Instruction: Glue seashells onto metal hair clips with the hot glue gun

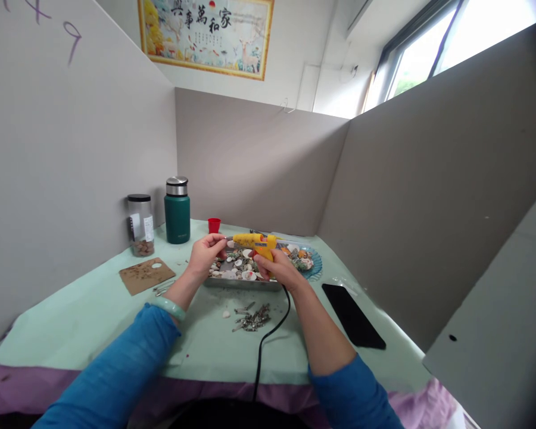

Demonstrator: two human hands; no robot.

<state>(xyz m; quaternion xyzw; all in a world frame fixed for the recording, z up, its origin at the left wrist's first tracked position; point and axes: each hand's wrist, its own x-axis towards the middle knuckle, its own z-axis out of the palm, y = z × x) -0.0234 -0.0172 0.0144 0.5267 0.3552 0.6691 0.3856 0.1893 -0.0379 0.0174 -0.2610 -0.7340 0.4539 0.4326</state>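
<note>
My right hand point(280, 268) is wrapped around the handle of a yellow glue gun point(249, 240), whose black cord runs down over the table's front edge. The nozzle points left, right at the fingertips of my left hand point(208, 253). Those fingers are pinched together on something too small to make out. Beneath both hands lies a metal tray point(241, 285) filled with shells and small stones. Nearer to me on the cloth is a pile of small metal clips point(255, 319), with a single white shell point(226, 314) beside it.
At the left stand a green bottle point(177, 214) and a clear jar point(141, 229) near a brown board point(145, 275). A red cup point(214, 225) is behind the tray. On the right are a blue dish point(316, 268) of shells and a black phone-like slab point(354, 316). Grey partitions enclose the table.
</note>
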